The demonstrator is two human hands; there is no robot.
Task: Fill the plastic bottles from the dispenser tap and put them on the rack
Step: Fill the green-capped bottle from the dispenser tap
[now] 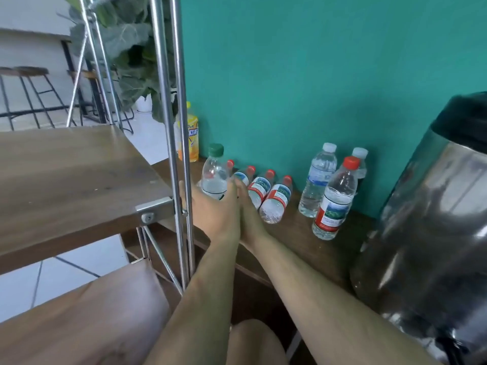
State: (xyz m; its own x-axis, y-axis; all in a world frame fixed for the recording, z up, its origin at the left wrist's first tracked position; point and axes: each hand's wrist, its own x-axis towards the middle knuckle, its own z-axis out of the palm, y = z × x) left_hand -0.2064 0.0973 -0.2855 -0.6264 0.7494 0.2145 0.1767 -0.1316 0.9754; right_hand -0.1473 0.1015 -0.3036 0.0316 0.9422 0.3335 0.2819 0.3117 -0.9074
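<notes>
Closest in, the rack (66, 167) is standing to the left of the hands and the steel dispenser (434, 219) to their right. The two hands are reaching forward side by side, touching each other. The left hand (214, 214) is wrapping round the base of the upright green-capped bottle (214, 175) on the low table (303, 241). The right hand (251, 219) is lying edge-on against the bottle, and its curl cannot be told.

This looks like the pick-up step. Lifting will be calling for a path clear of the rack's steel posts and the bottles lying just beyond the right hand. How full the bottle is cannot be told, so the tap or the rack could be next.

Beyond the hands, four red-capped bottles (276, 201) are lying down, one half hidden. Farther right, one upright red-capped bottle (336, 198) and two white-capped bottles (317, 180) are standing. One yellow bottle (193, 133) is standing farthest back.
</notes>
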